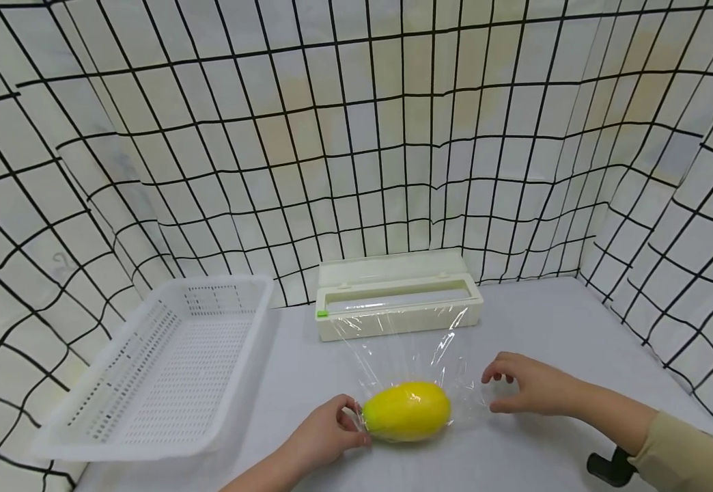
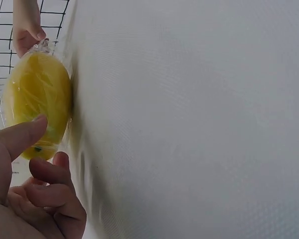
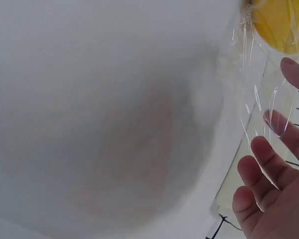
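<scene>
A smooth yellow oval fruit (image 1: 408,411), greenish at its left end, lies on the white table under clear plastic wrap (image 1: 414,355). The wrap stretches back from it to the roll in the dispenser box (image 1: 399,318). My left hand (image 1: 326,430) is at the fruit's left end, its curled fingers and thumb around the bunched wrap there. In the left wrist view the thumb (image 2: 32,130) overlaps the fruit's near end, with the fingers curled below. My right hand (image 1: 531,386) hovers to the right of the fruit, thumb and fingers apart, beside the loose wrap edge.
A white perforated plastic basket (image 1: 224,410) stands at the left. The dispenser's lid (image 1: 393,268) is raised against the back. Black wire grid panels (image 1: 381,157) over white cloth enclose the table (image 1: 535,314) at the back and sides. A black object (image 1: 611,468) sits by the right sleeve.
</scene>
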The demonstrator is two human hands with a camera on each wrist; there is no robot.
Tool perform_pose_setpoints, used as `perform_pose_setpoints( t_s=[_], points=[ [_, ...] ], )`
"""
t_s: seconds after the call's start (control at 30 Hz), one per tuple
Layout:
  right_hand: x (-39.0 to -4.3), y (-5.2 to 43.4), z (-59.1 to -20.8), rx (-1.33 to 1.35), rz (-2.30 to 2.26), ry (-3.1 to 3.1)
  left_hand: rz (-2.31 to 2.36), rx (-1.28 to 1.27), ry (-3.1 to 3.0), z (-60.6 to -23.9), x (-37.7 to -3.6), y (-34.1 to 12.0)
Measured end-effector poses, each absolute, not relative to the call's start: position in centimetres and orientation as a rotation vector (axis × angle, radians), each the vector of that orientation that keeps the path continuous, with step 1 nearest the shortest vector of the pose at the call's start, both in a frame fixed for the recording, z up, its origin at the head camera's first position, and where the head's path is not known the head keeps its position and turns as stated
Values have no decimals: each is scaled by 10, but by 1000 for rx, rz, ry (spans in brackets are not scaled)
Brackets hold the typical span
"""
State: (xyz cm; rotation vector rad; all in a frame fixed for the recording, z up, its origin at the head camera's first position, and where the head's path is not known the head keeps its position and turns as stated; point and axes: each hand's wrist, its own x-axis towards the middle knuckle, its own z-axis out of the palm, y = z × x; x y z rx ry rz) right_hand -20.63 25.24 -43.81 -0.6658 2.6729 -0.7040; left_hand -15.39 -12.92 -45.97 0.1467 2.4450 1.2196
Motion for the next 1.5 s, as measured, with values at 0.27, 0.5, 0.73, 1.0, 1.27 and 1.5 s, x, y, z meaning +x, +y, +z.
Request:
perform_pose_setpoints(
  t_s=[0.27,0.5,0.73,1.0,1.27,1.5],
  points=[
    [-208,253,-435,-874,-680,2643,1214,217,2541,-461,-153,-126],
    [-216,259,-432,-975,-837,2569,1209,198,2523,-458,-152,-129],
    [-225,259,-437,-805,-978,2480,1255,123,2481,-462,-159,-130],
    [-234,250,-442,-677,-997,2503,1106,-10,2668,-450,-160,-129],
    [-239,246,-448,-629,-1048,2466,944,203,2986,-428,-155,-114],
    [-238,243,-449,-612,-1098,2429,804,603,2946,-434,-163,-114]
  ],
)
